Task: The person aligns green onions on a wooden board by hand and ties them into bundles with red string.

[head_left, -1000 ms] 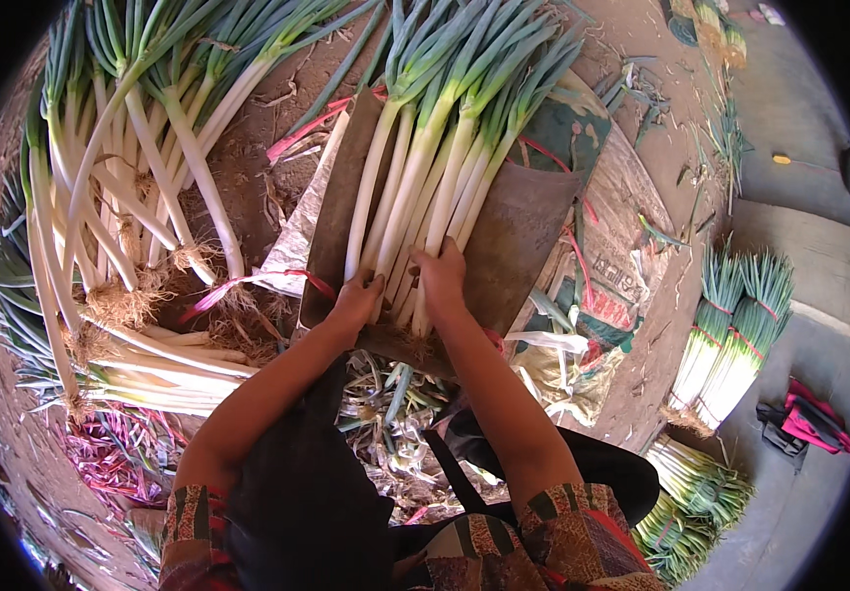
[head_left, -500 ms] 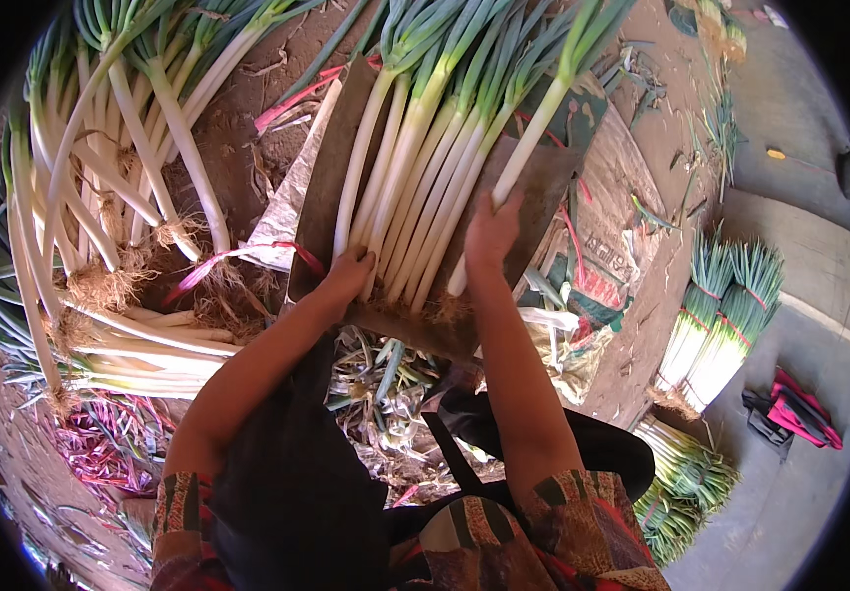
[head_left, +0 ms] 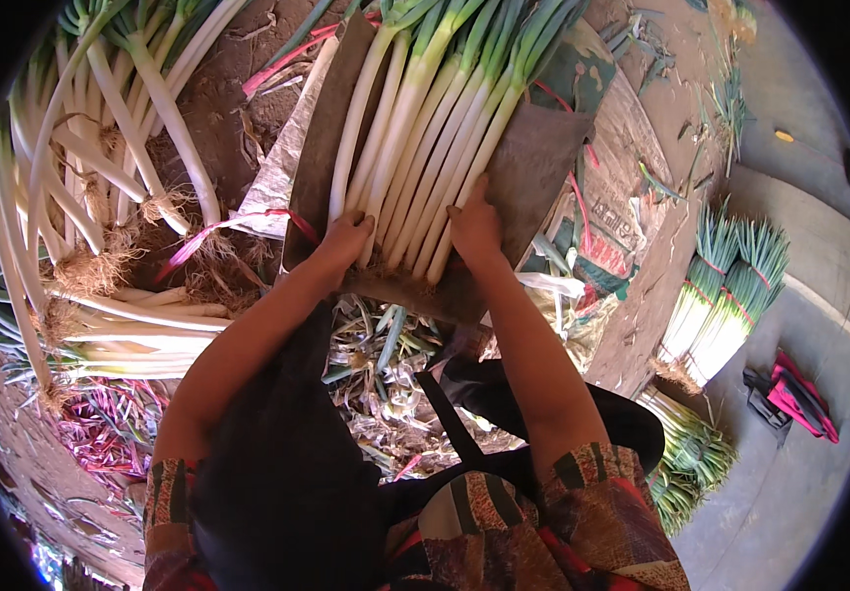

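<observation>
A row of long green onions lies side by side on a dark, flat tray-like sheet in front of me, roots toward me and green tops pointing away. My left hand has its fingers curled round the lower ends of the leftmost stalks. On the other side, my right hand grips the rightmost stalks low down, thumb over the white shafts and index finger along the outer edge. Between the two hands the stalks lie close together, with their roots near the sheet's front edge.
Loose green onions with shaggy roots are heaped at left, above pink ribbon strips. Peeled leaf scraps cover the ground below the sheet. Tied green onion bundles and a pink-and-black item are at right.
My right hand has moved left, bringing the single green onion it held apart against the row's right side. My left hand stays at the lower left stalks. The view has shifted slightly.
</observation>
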Action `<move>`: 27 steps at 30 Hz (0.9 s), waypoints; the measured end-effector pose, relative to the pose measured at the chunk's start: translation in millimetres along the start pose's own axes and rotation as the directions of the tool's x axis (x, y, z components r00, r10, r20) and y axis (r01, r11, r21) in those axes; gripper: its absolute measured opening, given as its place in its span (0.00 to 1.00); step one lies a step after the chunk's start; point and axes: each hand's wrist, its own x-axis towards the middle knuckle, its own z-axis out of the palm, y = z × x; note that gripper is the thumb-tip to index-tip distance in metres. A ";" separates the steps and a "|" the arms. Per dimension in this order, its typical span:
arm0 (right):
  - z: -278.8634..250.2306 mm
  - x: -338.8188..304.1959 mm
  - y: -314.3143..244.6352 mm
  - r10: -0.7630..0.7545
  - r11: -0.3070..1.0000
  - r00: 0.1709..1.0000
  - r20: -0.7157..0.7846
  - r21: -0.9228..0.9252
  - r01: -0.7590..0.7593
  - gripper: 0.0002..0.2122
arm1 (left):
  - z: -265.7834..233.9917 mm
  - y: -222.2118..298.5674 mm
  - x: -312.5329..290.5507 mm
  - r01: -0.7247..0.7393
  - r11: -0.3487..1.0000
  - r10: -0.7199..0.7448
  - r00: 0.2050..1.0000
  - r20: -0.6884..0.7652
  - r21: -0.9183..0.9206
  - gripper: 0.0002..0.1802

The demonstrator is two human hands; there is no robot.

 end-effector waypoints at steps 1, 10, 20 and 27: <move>2.8 2.6 3.4 -0.015 0.999 1.000 0.012 -0.045 0.015 0.38 | 1.1 0.3 1.4 -0.006 1.000 0.006 1.000 -0.008 0.013 0.28; 24.3 12.7 -1.7 -0.063 0.997 0.996 0.064 -0.030 0.065 0.45 | 8.3 -39.1 28.1 -0.249 0.852 0.360 0.917 -0.170 0.460 0.20; 19.8 10.8 19.0 -0.058 0.997 0.998 -0.032 0.056 0.059 0.42 | 18.1 6.5 12.2 -0.224 0.482 0.379 0.925 0.029 0.847 0.14; 18.8 19.6 -30.8 -0.253 0.896 0.944 -0.214 0.316 0.311 0.19 | -8.9 0.6 -13.5 -0.413 0.646 0.542 0.840 -0.006 0.642 0.16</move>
